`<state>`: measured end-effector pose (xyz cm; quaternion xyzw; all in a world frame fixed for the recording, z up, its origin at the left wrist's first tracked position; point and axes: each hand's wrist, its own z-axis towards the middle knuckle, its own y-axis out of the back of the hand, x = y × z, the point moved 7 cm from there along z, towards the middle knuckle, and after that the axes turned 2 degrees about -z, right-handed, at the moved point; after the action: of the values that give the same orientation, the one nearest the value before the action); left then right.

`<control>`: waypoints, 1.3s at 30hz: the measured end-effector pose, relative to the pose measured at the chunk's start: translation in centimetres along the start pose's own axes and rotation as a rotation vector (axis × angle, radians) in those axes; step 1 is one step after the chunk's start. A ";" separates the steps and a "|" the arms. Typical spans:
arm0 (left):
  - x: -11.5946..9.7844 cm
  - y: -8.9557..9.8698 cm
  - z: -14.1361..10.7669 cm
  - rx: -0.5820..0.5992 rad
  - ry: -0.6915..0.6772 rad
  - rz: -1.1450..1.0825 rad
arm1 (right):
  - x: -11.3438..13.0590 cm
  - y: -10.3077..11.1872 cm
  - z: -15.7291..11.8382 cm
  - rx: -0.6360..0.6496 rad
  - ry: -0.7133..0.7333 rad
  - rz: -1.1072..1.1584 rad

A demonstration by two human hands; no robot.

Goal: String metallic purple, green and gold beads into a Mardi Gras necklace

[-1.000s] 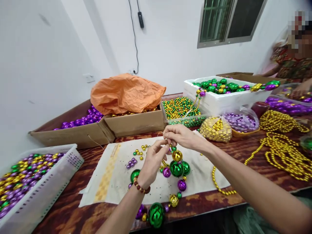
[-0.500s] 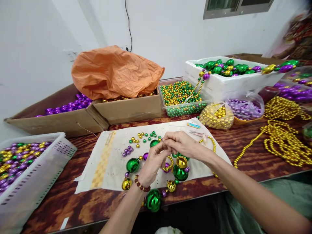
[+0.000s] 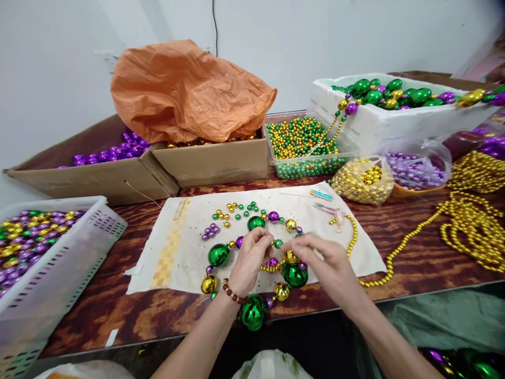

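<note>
My left hand, with a beaded bracelet at the wrist, pinches the small gold bead end of a strand over the white cloth. Just right of its fingertips hangs a small green bead. My right hand is beside that bead, its fingers bent and near a gold ball; whether it grips anything is unclear. Around both hands lies a necklace of large green balls, gold balls and purple balls. Small loose purple beads and green and gold beads lie behind my left hand.
Scissors, a blue-labelled item and a gold bead chain lie at the cloth's right. Behind stand cardboard boxes, a clear bead tub and a white foam box. A white basket stands left.
My hands, together before, have moved apart, and a green bead shows between them. My right hand has moved right and down. The camera view has shifted slightly.
</note>
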<state>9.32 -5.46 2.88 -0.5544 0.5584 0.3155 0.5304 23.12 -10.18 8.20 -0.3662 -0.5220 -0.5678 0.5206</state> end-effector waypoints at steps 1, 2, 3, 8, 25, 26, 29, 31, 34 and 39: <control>-0.1 -0.1 -0.1 0.001 0.014 -0.006 | 0.1 -1.0 -1.1 0.058 0.035 -0.070; -0.1 -0.1 -0.1 0.008 0.037 -0.012 | 0.1 -2.0 -2.1 0.111 0.070 -0.142; -0.2 -0.2 -0.2 0.018 0.066 -0.019 | -0.3 -3.0 -3.0 0.152 0.095 -0.227; -0.4 -0.7 -1.0 0.152 0.196 -0.097 | -3.8 -5.9 -4.7 0.199 0.048 -0.727; 0.6 0.2 -2.8 0.161 0.229 -0.057 | -6.0 -7.1 -3.8 0.113 0.015 -1.025; 0.5 0.3 -2.8 0.128 0.200 -0.063 | -5.9 -7.0 -3.9 0.123 0.011 -1.026; 0.2 0.4 -3.0 0.072 0.123 -0.066 | -4.7 -6.4 -4.6 0.163 0.032 -0.954; 0.0 0.5 -3.1 0.051 0.069 -0.027 | -3.1 -5.3 -5.0 0.181 0.065 -0.833; -0.4 0.5 -3.4 0.062 -0.004 0.058 | -0.4 -2.1 -4.4 0.051 0.069 -0.679; -0.6 -0.1 -4.1 0.109 -0.098 0.202 | 0.7 -0.3 -0.9 -0.025 0.028 -0.735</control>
<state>8.28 -9.16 4.43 -0.4494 0.6014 0.3630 0.5519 22.80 -11.28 8.63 -0.1528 -0.6043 -0.7283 0.2846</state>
